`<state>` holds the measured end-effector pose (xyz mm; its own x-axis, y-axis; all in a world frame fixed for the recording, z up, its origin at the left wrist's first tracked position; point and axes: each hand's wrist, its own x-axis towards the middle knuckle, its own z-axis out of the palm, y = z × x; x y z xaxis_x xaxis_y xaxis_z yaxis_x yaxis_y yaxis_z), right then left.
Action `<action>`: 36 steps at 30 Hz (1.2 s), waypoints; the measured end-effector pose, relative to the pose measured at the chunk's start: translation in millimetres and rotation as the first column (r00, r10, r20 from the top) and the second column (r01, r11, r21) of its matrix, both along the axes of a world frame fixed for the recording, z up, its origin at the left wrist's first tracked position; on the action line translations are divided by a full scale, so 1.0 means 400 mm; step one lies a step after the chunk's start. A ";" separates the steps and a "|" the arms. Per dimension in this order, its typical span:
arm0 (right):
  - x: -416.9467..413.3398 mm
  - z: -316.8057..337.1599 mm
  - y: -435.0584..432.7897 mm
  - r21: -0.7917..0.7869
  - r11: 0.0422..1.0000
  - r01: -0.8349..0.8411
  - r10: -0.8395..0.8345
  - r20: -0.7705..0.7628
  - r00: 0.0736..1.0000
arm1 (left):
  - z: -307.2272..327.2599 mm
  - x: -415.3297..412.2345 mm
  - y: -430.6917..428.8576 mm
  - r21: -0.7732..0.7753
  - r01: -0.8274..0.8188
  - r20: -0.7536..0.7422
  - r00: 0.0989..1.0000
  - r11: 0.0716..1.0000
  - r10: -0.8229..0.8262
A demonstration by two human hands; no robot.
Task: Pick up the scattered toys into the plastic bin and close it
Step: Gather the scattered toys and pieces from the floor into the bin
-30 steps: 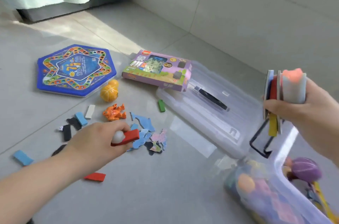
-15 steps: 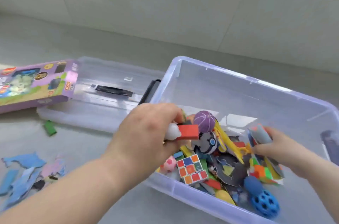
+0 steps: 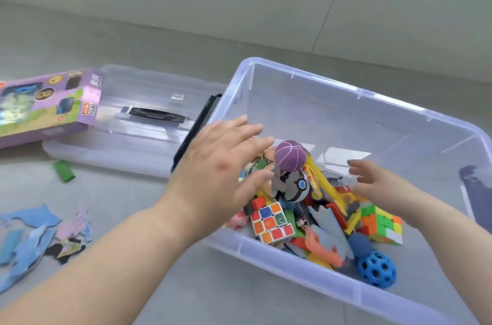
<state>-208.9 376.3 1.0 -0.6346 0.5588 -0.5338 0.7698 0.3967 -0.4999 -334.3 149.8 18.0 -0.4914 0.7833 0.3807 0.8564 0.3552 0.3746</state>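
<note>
Hovering over the bin point(image 3: 332, 117), your left hand point(image 3: 215, 173) and right hand point(image 3: 378, 186) spread empty fingers point(image 3: 239, 127), partly hiding the toys point(image 3: 274, 223) beneath them.

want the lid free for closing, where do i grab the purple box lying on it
Take the purple box by its right end, resting on the clear lid. Come from the right with the left hand, thumb on top, fingers on the thin side: it lies flat and wide, so likely only its thickness fits a grip.
</note>
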 end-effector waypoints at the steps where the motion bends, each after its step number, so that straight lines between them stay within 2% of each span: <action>1: -0.005 0.006 -0.005 0.044 0.999 0.002 0.001 -0.057 0.998 | -0.003 -0.011 -0.040 0.056 -0.005 0.006 1.000 0.998 0.005; 5: -0.031 0.046 -0.058 0.107 0.991 -0.076 0.098 -0.211 0.973 | -0.028 -0.055 -0.254 0.076 -0.186 0.059 0.982 0.980 0.182; 8: -0.081 0.075 -0.102 0.154 0.980 -0.122 0.166 -0.312 0.936 | -0.069 -0.053 -0.425 -0.054 -0.380 0.113 0.917 0.923 0.384; 9: -0.106 0.090 -0.129 0.179 0.973 -0.148 0.202 -0.341 0.918 | -0.083 -0.045 -0.478 -0.129 -0.441 0.171 0.872 0.888 0.458; 11: -0.171 0.130 -0.221 0.238 0.946 -0.220 0.305 -0.422 0.854 | -0.114 -0.026 -0.599 -0.287 -0.563 0.320 0.706 0.775 0.631; 13: -0.215 0.182 -0.318 0.258 0.916 -0.306 0.397 -0.485 0.779 | -0.168 -0.009 -0.693 -0.420 -0.617 0.358 0.561 0.665 0.746; 15: -0.280 0.203 -0.453 0.263 0.860 -0.438 0.509 -0.509 0.694 | -0.214 0.018 -0.817 -0.482 -0.690 0.365 0.402 0.540 0.840; 17: -0.338 0.196 -0.601 0.263 0.762 -0.592 0.641 -0.442 0.627 | -0.269 0.052 -0.942 -0.531 -0.745 0.383 0.212 0.402 0.899; 18: -0.361 0.176 -0.676 0.276 0.685 -0.674 0.724 -0.358 0.589 | -0.290 0.074 -0.995 -0.563 -0.753 0.378 0.132 0.341 0.916; 21: -0.409 0.079 -0.888 0.243 0.440 -0.865 0.896 -0.050 0.441 | -0.344 0.138 -1.129 -0.650 -0.742 0.326 -0.079 0.163 0.942; 24: -0.438 -0.016 -1.057 0.214 0.224 -0.951 0.914 0.292 0.281 | -0.361 0.167 -1.198 -0.677 -0.735 0.333 -0.268 0.032 0.904; 26: -0.432 -0.044 -1.153 0.191 0.144 -0.971 0.886 0.413 0.212 | -0.366 0.183 -1.204 -0.653 -0.757 0.363 -0.290 0.020 0.886; 29: -0.409 -0.052 -1.258 0.180 0.073 -0.981 0.884 0.443 0.147 | -0.359 0.201 -1.208 -0.519 -0.849 0.449 -0.171 0.100 0.877; 31: -0.391 -0.054 -1.306 0.157 0.036 -0.987 0.888 0.448 0.104 | -0.349 0.211 -1.236 -0.436 -0.895 0.447 -0.122 0.097 0.886; 33: -0.391 -0.068 -1.340 0.161 -0.009 -0.987 0.888 0.455 0.067 | -0.345 0.219 -1.285 -0.435 -0.898 0.402 -0.131 0.063 0.906; 36: -0.396 -0.113 -1.384 0.181 -0.048 -0.982 0.880 0.472 0.044 | -0.361 0.236 -1.362 -0.596 -0.803 0.357 -0.228 0.032 0.906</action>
<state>-367.5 -177.5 -44.2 -0.6744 -0.3333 -0.6589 -0.4466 0.8947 0.0045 -239.9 -395.0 -126.4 -0.7262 -0.5807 -0.3681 -0.6872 0.6290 0.3635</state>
